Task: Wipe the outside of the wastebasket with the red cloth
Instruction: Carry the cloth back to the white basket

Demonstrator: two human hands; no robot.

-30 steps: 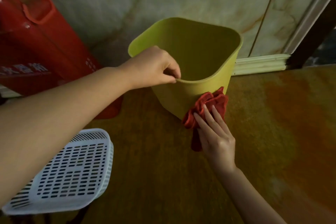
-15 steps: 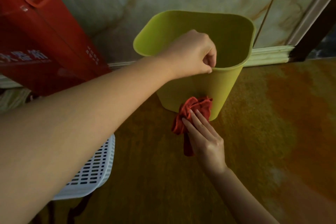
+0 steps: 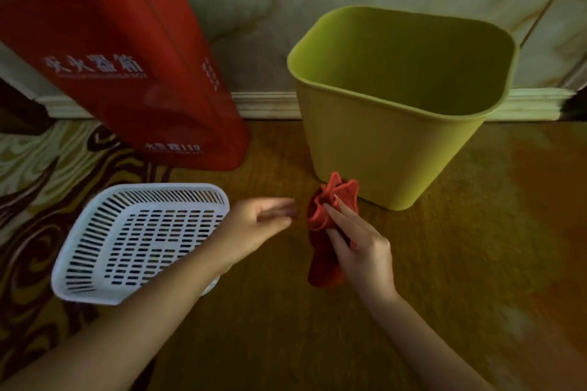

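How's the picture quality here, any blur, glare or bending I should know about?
Head view: dim, warm light overall; the left hand is motion-blurred at the fingers, while the right hand holding the red cloth is fairly sharp; a faint sheen shows on the red box; wide-angle distortion bends the baseboard and leans the box; the green wastebasket reads clearly.

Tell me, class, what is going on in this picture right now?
A person is cleaning a green wastebasket that stands on the floor by the wall. The right hand holds a bunched red cloth close to the basket's lower front corner. The left hand is open and holds nothing, hovering beside the cloth. A white slotted basket and a red box sit to the left.
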